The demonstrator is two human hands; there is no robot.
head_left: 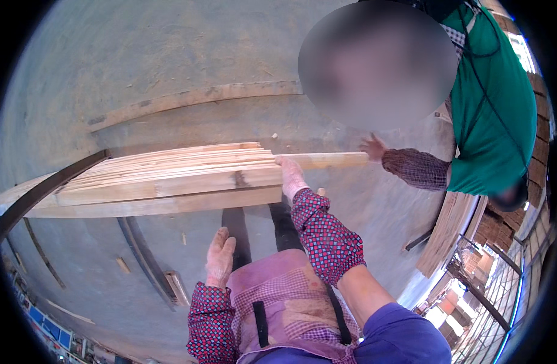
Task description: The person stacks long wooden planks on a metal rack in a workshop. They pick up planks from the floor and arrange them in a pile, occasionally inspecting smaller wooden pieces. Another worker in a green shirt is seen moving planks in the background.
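Note:
A stack of pale wooden planks (187, 179) lies lengthwise in front of me, its near-right ends almost even. One plank (333, 160) juts out to the right beyond the others. My right hand (292, 176) is at the stack's right end, its fingers closed on the jutting plank, partly hidden. Lower and to the left, my left hand (219, 256) hangs below the stack, thumb apart, touching nothing. Both hands look pale, perhaps gloved. At the right, a co-worker's hand (374, 147) is spread beside the plank's far end; whether it touches is unclear.
A dark metal bar (54, 188) crosses the stack's left part. A long board (193, 101) lies on the floor beyond. The co-worker in a green top (494, 103) leans in from the right. More planks (446, 233) are stacked lower right. Dark rails (142, 255) run below the stack.

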